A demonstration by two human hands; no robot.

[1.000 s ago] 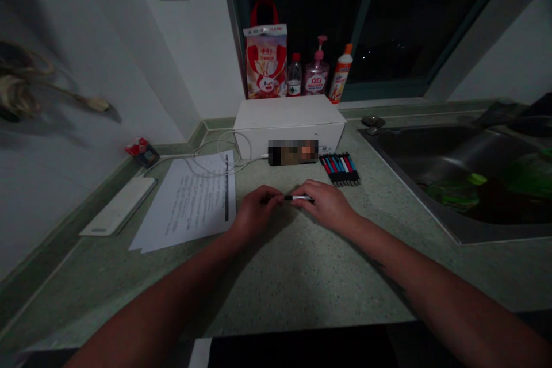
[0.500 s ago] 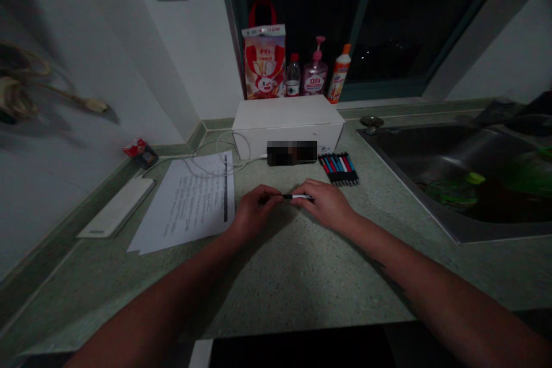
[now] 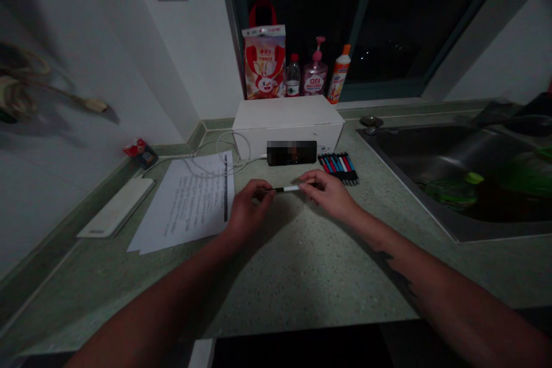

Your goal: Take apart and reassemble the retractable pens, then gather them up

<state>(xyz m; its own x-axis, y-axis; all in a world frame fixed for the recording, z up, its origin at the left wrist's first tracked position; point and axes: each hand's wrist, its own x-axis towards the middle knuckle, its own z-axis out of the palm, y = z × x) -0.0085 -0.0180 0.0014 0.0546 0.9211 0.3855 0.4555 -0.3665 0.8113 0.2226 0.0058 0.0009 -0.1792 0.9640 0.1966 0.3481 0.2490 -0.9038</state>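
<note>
The two hands have just moved a little more apart, so more of the pen (image 3: 291,188) shows between them. The left hand (image 3: 248,210) pinches its dark end, and the right hand (image 3: 332,194) pinches its white end. The pen is over the tabletop (image 3: 302,276), near the row of colourful pens (image 3: 338,165) and the phone (image 3: 304,152).

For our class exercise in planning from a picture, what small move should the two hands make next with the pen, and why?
I would probably try a gentle twist with the right hand while the left hand keeps its end of the pen steady. The hands grip opposite ends, and between them a dark section meets a white one, which may be a joint.
</note>
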